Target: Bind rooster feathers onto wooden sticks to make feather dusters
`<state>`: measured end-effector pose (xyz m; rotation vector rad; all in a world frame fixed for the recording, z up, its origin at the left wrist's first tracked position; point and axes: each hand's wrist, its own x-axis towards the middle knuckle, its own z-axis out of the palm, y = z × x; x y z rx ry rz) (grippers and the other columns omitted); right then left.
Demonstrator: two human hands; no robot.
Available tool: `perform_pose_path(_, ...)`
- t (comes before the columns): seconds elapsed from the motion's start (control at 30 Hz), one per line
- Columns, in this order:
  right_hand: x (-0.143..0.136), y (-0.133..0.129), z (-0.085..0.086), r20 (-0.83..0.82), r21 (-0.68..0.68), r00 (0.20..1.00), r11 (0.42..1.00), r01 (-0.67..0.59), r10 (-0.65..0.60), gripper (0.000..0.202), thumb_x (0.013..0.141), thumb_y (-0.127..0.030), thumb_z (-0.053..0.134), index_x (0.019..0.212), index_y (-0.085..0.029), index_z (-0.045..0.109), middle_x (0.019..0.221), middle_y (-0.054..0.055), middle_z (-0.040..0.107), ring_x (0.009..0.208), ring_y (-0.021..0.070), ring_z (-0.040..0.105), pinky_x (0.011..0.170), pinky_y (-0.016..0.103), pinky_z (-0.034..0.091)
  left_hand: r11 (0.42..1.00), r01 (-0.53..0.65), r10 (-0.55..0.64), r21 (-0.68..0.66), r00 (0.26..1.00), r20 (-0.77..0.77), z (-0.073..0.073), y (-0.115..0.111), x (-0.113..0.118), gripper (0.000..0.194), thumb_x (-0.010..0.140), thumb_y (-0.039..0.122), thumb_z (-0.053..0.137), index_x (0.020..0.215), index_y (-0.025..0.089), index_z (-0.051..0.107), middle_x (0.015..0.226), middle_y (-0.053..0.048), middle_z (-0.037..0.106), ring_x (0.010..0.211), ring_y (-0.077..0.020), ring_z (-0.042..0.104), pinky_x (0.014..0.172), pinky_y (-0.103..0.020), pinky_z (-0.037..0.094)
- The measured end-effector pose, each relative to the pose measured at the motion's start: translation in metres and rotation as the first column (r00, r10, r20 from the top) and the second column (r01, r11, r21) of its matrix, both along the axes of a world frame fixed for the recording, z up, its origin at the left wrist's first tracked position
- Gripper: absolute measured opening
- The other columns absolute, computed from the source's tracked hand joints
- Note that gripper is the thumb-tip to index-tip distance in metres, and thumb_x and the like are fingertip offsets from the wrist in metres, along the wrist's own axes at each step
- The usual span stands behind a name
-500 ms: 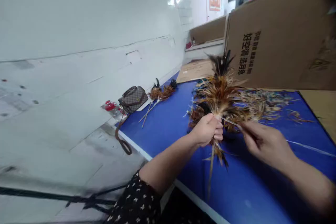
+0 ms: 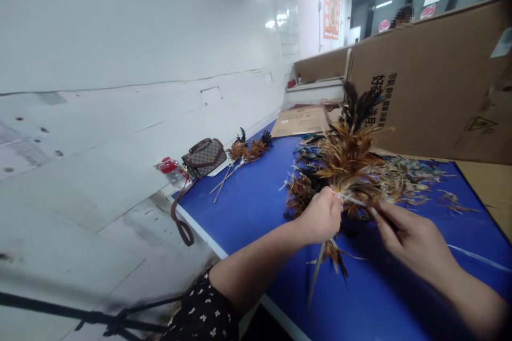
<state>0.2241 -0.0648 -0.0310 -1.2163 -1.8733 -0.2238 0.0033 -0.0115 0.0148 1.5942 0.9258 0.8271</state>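
My left hand (image 2: 323,216) is closed round the base of a feather bundle (image 2: 346,152), brown with black tips on top. Below the fist a thin stick (image 2: 316,272) slants down, beside a few loose dark feathers. To the right, my right hand (image 2: 404,232) pinches a whitish strand (image 2: 354,200) that runs taut to the bundle's base. Behind the hands, a pile of loose feathers (image 2: 404,176) spreads over the blue tabletop (image 2: 240,218).
Two finished-looking feather sticks (image 2: 250,150) lie at the back left, near a checked handbag (image 2: 205,157) and a red-capped bottle (image 2: 171,170). A large cardboard sheet (image 2: 436,85) stands at the back right. A person's head shows beyond it.
The view has tilted up a little. The feather bundle has turned and leans slightly more to the right. Both hands keep their grips.
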Motion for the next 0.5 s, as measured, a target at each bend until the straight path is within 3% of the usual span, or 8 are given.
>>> perform_pose_path(0.1,0.001,-0.001,0.004,-0.014,0.047,0.999,0.998,-0.031,0.032,0.016,0.104,-0.024,0.064,0.115,-0.023,0.076,0.098,0.005,0.082,0.074,0.0192,0.077,0.069,0.028,0.057,0.937,0.026,0.084,0.35,0.952,-0.295,0.021,-0.003,-0.002,0.019,0.107,0.038,0.048,0.1,0.021,0.052,0.086,-0.007,0.061,0.077,-0.0203,0.061,0.074,-0.033,0.053)
perform_pose_path(0.17,-0.001,-0.004,0.009,-0.016,0.076,0.999,0.996,-0.05,0.051,0.021,0.103,-0.022,0.065,0.122,-0.023,0.075,0.102,0.005,0.082,0.079,0.0192,0.079,0.073,0.028,0.059,0.893,0.068,0.146,0.445,0.891,-0.43,0.034,-0.002,-0.001,0.022,0.108,0.034,0.04,0.105,0.018,0.054,0.09,-0.012,0.065,0.08,-0.0247,0.065,0.078,-0.038,0.055)
perform_pose_path(0.3,-0.006,-0.014,0.02,0.03,0.063,0.995,0.993,-0.096,0.094,0.023,0.102,-0.019,0.066,0.122,-0.023,0.074,0.103,0.005,0.081,0.082,0.0192,0.078,0.076,0.029,0.059,0.831,0.239,0.19,0.503,0.728,-0.659,0.043,0.008,0.004,0.021,0.101,0.017,0.043,0.117,0.011,0.055,0.103,-0.02,0.07,0.088,-0.0292,0.071,0.082,-0.041,0.057)
perform_pose_path(0.4,-0.006,-0.024,0.03,0.089,0.035,0.99,0.992,-0.117,0.114,0.018,0.101,-0.017,0.064,0.115,-0.022,0.073,0.098,0.006,0.079,0.08,0.0197,0.075,0.072,0.03,0.056,0.754,0.414,0.2,0.51,0.595,-0.778,0.04,0.013,0.008,0.03,0.094,0.007,0.045,0.123,0.007,0.055,0.111,-0.022,0.069,0.096,-0.0308,0.072,0.084,-0.041,0.058)
perform_pose_path(0.5,-0.005,-0.034,0.041,0.122,0.002,0.988,0.996,-0.091,0.09,0.016,0.101,-0.017,0.062,0.111,-0.022,0.073,0.091,0.005,0.076,0.077,0.0192,0.072,0.069,0.03,0.052,0.658,0.534,0.241,0.531,0.518,-0.821,0.032,0.011,0.01,0.031,0.093,0.003,0.045,0.122,0.006,0.055,0.105,-0.019,0.067,0.094,-0.0301,0.073,0.081,-0.04,0.059)
